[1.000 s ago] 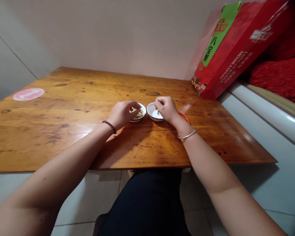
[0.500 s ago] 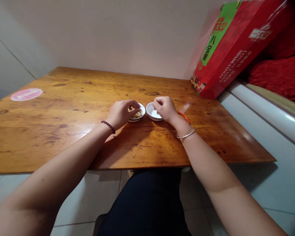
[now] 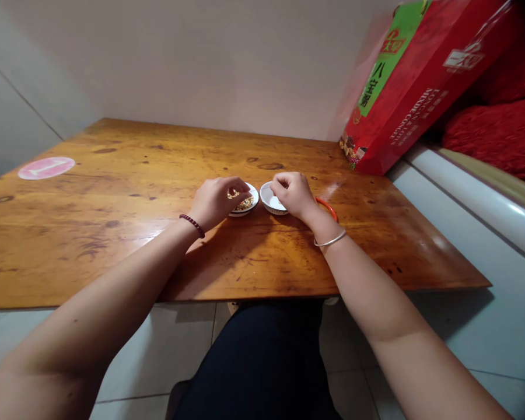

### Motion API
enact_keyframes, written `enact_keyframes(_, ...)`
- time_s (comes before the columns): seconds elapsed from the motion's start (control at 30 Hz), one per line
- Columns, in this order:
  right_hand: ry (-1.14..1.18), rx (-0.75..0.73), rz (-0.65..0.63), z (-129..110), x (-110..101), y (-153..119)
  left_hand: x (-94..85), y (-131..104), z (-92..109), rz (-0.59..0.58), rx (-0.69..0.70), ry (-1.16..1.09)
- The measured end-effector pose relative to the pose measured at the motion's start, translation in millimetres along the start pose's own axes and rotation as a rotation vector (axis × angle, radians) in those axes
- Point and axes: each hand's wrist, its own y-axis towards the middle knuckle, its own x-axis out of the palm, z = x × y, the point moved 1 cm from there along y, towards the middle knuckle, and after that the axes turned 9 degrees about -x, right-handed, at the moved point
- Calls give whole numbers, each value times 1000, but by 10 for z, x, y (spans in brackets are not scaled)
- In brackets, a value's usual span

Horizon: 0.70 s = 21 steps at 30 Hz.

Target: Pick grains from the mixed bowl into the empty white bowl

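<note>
Barely shifting since a second ago, left hand and right hand are staying over left bowl and right bowl, which are sitting side by side on the table. Left thumb and forefinger are arching, grains lying just beneath them in the bowl; can't tell if any are pinched. Right fingers are curling, tips bunched, hiding part of right bowl; can't tell if they're pinching anything.

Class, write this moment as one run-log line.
left hand: at grain bowl | right hand: at other white bowl | bowls: side by side on table
</note>
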Motion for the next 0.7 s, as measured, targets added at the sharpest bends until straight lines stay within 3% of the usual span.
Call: enact_keyframes(0.7, 28, 0, 11, 24, 12, 16, 1, 3, 4, 10, 16, -6)
